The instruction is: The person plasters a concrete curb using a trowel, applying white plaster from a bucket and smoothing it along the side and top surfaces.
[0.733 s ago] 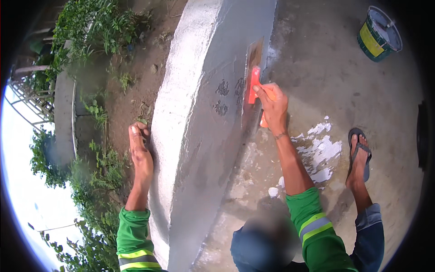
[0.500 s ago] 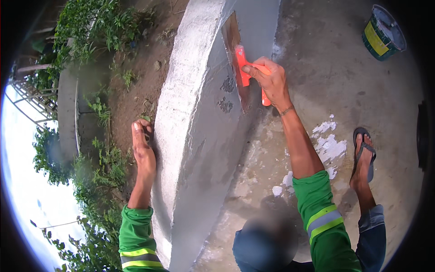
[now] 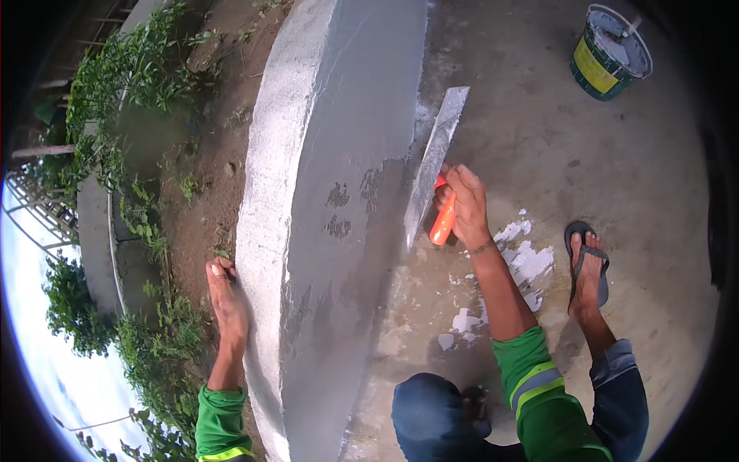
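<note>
Along the right edge of one low wall, the right hand has its grip round one trowel; one bucket stands farther right. Left of the wall, the left hand curls, its grip impossible to tell.

both the left hand and the right hand are bare, below a green left sleeve and a matching right sleeve that end wrinkled partway up the forearms. a reflective band, silver-grey edged in yellow-green, rings the right one; the left shows a yellow-green strip. from here i can't tell whether the thin dark line around the right wrist is a bracelet. dark blue trousers have a paler folded cuff, above a dark, open-toed flip-flop.
</note>
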The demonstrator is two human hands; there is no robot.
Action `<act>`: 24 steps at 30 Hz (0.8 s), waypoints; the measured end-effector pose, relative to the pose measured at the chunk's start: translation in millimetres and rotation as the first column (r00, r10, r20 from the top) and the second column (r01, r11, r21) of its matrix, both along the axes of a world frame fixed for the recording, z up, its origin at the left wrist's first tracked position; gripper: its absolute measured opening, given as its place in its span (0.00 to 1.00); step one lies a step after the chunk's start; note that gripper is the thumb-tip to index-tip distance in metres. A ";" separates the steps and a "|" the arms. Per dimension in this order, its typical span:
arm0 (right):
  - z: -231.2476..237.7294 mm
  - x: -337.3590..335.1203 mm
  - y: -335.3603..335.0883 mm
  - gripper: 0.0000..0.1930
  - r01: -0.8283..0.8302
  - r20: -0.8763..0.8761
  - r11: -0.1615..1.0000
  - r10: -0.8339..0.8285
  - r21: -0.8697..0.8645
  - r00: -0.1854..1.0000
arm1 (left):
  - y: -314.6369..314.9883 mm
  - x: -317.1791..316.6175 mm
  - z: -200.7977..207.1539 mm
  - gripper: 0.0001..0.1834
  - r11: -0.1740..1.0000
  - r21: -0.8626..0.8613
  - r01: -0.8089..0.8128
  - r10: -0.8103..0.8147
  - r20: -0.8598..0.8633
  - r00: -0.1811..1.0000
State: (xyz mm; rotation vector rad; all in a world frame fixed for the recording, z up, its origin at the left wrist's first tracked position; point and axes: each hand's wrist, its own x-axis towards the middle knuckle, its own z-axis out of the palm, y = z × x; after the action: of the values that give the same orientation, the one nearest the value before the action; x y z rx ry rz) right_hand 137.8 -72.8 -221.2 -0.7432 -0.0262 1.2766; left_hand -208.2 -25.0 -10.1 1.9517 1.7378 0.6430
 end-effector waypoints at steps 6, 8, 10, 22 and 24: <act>-82.5 84.6 102.8 0.17 -0.129 -0.131 0.976 0.106 -0.177 0.986 | -3.2 17.8 3.8 0.23 1.000 -0.005 -0.020 0.019 -0.166 0.986; -87.2 87.9 125.2 0.18 -0.157 -0.086 0.961 0.141 -0.228 0.986 | -4.1 12.3 2.6 0.23 0.999 -0.015 -0.052 0.049 -0.150 0.987; -93.1 94.1 141.3 0.19 -0.211 -0.048 0.965 0.206 -0.153 0.977 | -2.9 13.2 4.0 0.23 0.997 -0.036 -0.064 0.058 -0.158 0.986; -88.3 74.6 173.4 0.18 -0.184 0.148 0.936 0.236 -0.300 0.960 | -1.6 16.6 6.1 0.24 0.992 -0.060 -0.112 0.103 -0.137 0.985; -70.2 70.1 165.7 0.18 -0.193 0.160 0.946 0.239 -0.261 0.958 | -0.8 16.8 4.1 0.25 0.993 -0.036 -0.112 0.107 -0.129 0.986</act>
State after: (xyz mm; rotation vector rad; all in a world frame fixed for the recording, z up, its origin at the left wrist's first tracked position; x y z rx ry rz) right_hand 207.8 92.9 -291.4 -1.0972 -0.1107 1.4302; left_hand -191.5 -25.9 -6.0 1.9151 1.9308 0.5233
